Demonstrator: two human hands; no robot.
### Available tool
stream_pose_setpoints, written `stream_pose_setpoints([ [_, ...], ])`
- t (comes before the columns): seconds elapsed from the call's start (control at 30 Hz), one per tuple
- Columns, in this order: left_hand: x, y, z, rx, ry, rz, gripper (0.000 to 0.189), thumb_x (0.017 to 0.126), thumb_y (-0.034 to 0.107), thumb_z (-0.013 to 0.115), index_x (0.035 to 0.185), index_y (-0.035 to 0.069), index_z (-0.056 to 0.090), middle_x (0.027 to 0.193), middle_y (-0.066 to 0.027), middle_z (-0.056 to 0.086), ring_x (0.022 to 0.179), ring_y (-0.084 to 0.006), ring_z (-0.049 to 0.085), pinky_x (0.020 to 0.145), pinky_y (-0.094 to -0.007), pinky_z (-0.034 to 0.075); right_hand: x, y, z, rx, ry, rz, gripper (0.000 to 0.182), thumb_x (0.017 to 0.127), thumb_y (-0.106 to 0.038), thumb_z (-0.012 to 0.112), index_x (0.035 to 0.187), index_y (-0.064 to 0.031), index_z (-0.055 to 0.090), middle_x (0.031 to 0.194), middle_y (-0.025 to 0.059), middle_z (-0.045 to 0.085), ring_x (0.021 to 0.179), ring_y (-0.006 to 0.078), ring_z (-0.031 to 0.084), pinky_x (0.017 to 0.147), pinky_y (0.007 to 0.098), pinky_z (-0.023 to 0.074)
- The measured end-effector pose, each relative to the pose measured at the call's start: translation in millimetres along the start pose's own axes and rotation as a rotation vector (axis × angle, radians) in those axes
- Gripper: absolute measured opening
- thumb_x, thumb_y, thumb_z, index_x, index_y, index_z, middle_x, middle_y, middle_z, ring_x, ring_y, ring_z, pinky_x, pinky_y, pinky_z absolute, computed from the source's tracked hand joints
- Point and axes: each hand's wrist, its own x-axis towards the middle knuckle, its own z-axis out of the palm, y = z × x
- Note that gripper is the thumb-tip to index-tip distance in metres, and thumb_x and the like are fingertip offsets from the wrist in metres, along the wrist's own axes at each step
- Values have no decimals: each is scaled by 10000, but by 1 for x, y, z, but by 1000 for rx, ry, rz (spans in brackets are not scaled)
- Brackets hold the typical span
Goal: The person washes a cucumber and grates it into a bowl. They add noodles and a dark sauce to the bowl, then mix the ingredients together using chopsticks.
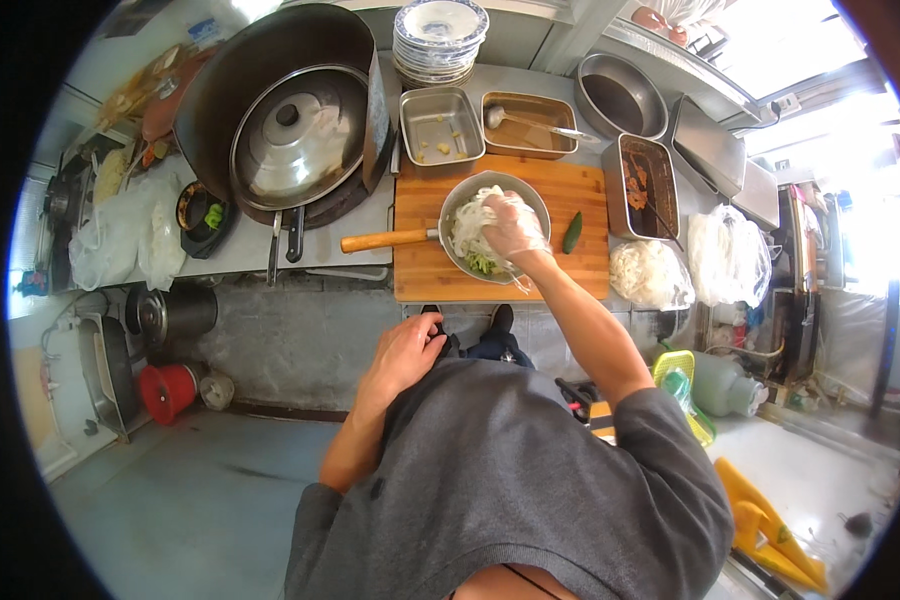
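My right hand (513, 225), in a clear plastic glove, is down in a metal saucepan (451, 196) with its fingers closed in white noodles (466, 225). Chopped green vegetable (483, 262) shows at the near side of the pan. The pan stands on a wooden cutting board (420, 281), its wooden handle (386, 241) pointing left. To the right of the pan lies a green pepper or small cucumber (572, 232). My bare left hand (407, 351) is low in front of my body, fingers curled beside something dark; whether it grips anything is unclear.
Behind the board stand a steel tray with scraps (457, 124) and a tray with a ladle (529, 97). A sauce container (645, 217) and bagged noodles (649, 274) sit at right. Leftward are a lidded wok (300, 142), a knife (295, 236) and a black bowl (204, 244).
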Motion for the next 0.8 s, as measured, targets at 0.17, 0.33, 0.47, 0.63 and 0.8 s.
stream_pose_setpoints([
  [0.17,5,-3,-3,27,-67,-9,336,966,210,697,1247,32,654,1063,-153,741,926,-305,745,813,-397,586,-3,15,-1,-39,-124,78,583,817,-168,719,1391,-127,630,1406,258,577,1259,437,593,1087,465,486],
  [0.33,28,1,-16,-21,89,61,248,987,197,677,1165,24,689,1029,-155,740,910,-307,738,789,-396,581,-40,11,-66,74,-94,61,577,881,-217,708,1436,-103,602,1398,253,619,1259,359,635,1088,429,499],
  [0.47,71,24,-51,41,353,180,168,995,146,659,1105,23,693,1003,-148,732,861,-315,722,755,-376,572,-110,35,-137,454,115,212,441,972,-249,683,1341,-12,638,1077,136,774,974,265,754,856,360,596],
  [0.63,95,165,-5,-210,107,628,200,973,120,687,1161,55,691,1066,-146,733,941,-310,721,822,-407,579,-87,118,-199,1795,735,284,791,1019,-586,564,1582,-100,294,1624,188,305,1469,402,377,1136,551,415],
  [0.8,105,279,73,-199,12,850,678,1022,367,655,1544,-4,435,1592,-244,441,1479,-409,422,1223,-477,329,17,67,-216,1994,695,641,1171,875,-898,448,1680,-246,-97,1754,155,-95,1594,474,45,1221,718,159],
])
